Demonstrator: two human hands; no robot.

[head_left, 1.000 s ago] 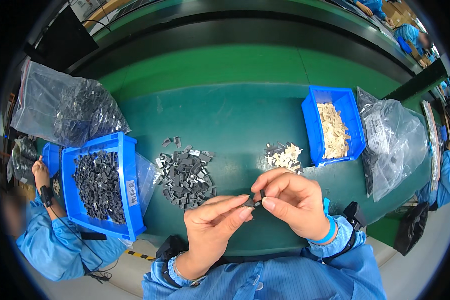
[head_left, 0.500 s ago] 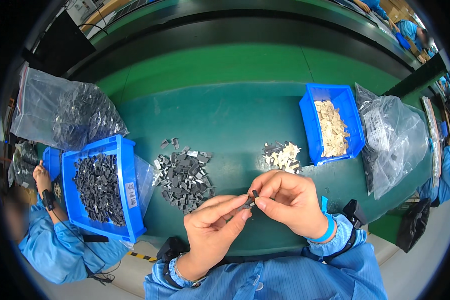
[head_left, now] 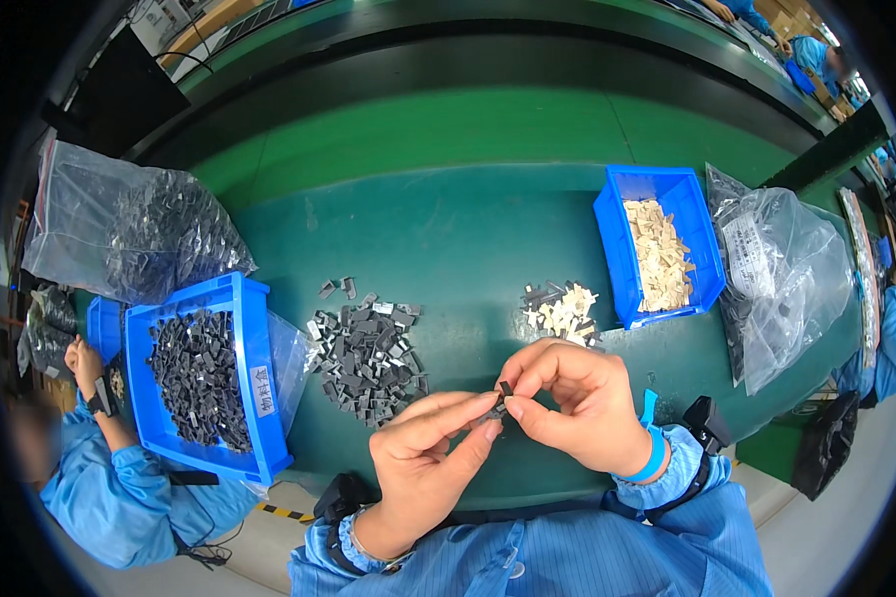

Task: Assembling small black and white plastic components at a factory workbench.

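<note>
Hands: left hand (head_left: 423, 453) and right hand (head_left: 579, 403) pinch small dark part (head_left: 505, 391) | white-labelled blue bin (head_left: 209, 383) left

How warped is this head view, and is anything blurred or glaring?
Head view: strong fisheye, so the green table edge bows and a black rim frames it. Both hands, left hand and right hand, and the small dark part look sharp. Soft sheen on the clear bag; even lighting.

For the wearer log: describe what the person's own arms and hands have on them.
Both hands are bare, no gloves. The left hand and right hand come out of light blue smock sleeves with gathered cuffs. A bright blue band circles the right wrist; black strapped devices sit at both cuffs.
</note>
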